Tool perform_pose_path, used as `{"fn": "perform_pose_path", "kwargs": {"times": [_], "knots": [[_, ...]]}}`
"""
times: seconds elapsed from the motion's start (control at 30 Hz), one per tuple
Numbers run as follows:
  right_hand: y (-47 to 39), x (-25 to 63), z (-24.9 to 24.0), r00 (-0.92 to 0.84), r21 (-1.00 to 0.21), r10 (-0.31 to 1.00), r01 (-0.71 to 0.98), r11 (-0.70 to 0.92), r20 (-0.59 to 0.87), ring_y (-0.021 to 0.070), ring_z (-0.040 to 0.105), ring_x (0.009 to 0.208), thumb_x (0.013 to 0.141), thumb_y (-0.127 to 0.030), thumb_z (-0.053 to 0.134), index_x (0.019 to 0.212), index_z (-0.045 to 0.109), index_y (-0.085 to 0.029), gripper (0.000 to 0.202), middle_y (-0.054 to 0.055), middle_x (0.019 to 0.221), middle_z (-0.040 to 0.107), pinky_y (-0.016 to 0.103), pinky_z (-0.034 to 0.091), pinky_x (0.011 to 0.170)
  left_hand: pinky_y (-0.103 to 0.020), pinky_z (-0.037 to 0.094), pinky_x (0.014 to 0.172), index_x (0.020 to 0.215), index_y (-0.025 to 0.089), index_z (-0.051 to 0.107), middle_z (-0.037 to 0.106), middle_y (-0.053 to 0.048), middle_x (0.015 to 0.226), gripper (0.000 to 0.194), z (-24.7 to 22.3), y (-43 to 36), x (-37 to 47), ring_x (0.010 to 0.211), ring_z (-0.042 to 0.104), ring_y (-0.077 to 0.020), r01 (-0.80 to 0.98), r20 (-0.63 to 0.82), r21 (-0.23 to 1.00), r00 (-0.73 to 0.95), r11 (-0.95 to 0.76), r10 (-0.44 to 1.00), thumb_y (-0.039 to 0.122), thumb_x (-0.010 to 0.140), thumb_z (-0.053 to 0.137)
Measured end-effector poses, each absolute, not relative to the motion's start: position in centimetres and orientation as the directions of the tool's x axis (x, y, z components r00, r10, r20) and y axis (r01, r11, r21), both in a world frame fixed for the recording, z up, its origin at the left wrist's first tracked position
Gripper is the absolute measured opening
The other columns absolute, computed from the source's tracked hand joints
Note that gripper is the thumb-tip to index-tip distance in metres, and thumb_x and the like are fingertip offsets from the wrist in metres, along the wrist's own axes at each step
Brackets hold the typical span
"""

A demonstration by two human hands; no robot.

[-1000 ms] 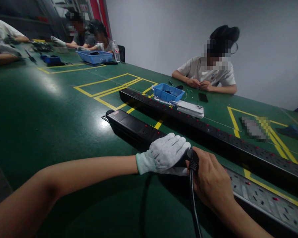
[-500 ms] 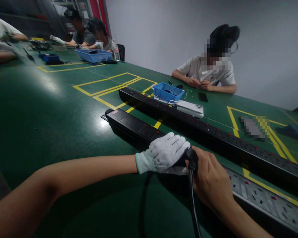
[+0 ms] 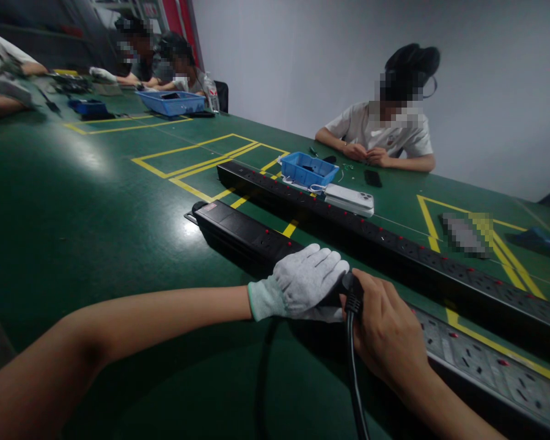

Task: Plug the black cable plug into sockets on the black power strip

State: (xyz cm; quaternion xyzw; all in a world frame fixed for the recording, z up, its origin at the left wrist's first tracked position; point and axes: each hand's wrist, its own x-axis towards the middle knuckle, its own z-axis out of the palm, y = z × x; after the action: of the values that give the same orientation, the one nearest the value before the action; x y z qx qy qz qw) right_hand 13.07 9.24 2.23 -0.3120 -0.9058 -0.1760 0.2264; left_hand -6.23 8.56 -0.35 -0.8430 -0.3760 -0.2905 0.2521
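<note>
My left hand [image 3: 305, 281], in a grey-white glove, is wrapped over the near black power strip [image 3: 238, 229], fingers on its top and thumb along its near side. Close beside it, my bare right hand [image 3: 387, 321] grips a black plug [image 3: 352, 294] at the strip. A black cable [image 3: 355, 379] hangs from the plug toward the bottom edge. My right fingertips and the plug's front are partly hidden. Behind lies a longer black power strip [image 3: 366, 232] with red lights and sockets, roughly parallel to the near one.
Past the long strip are a blue basket [image 3: 309, 169], a white phone [image 3: 349, 200] and a dark phone [image 3: 373, 178]. A person [image 3: 394, 131] sits across the green table [image 3: 96, 244]. Farther left are other people, a larger blue basket [image 3: 172, 104] and a bottle [image 3: 211, 95].
The whole view has shifted very slightly. Both hands keep their places on the strip and plug.
</note>
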Motion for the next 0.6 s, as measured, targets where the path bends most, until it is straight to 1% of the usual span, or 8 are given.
{"fn": "perform_pose_path", "kwargs": {"times": [0.2,0.4,0.6], "knots": [[9.23,13.0,2.21,-0.697,0.18,0.488,0.652,0.737,0.525,0.0258,0.054,0.086,0.08,-0.019,0.043,0.116,0.047,-0.004,0.039,0.016,0.098,0.058,0.036,0.047,0.074,-0.042,0.043,0.099,0.121,0.003,0.05,0.059,-0.019,0.118,0.075,-0.15,8.47,-6.14,0.114,0.053,-0.0278,0.779,0.677,-0.203,0.549,-0.593,0.49,0.065,0.086,0.026],[9.35,12.93,2.06,-0.693,0.173,0.476,0.647,0.743,0.542,0.0256,0.054,0.086,0.079,-0.019,0.043,0.116,0.048,-0.003,0.04,0.016,0.099,0.059,0.036,0.047,0.075,-0.043,0.042,0.1,0.12,0.004,0.05,0.059,-0.018,0.119,0.074,-0.08,8.49,-6.1,0.115,0.053,-0.0274,0.78,0.67,-0.197,0.55,-0.594,0.499,0.064,0.087,0.023],[9.31,13.07,2.01,-0.693,0.175,0.48,0.649,0.741,0.538,0.0256,0.054,0.087,0.079,-0.019,0.042,0.116,0.048,-0.003,0.04,0.016,0.1,0.059,0.036,0.048,0.075,-0.043,0.042,0.099,0.12,0.004,0.05,0.059,-0.017,0.118,0.074,-0.01,8.5,-6.13,0.113,0.053,-0.0275,0.779,0.676,-0.2,0.548,-0.594,0.492,0.065,0.087,0.025]]}}
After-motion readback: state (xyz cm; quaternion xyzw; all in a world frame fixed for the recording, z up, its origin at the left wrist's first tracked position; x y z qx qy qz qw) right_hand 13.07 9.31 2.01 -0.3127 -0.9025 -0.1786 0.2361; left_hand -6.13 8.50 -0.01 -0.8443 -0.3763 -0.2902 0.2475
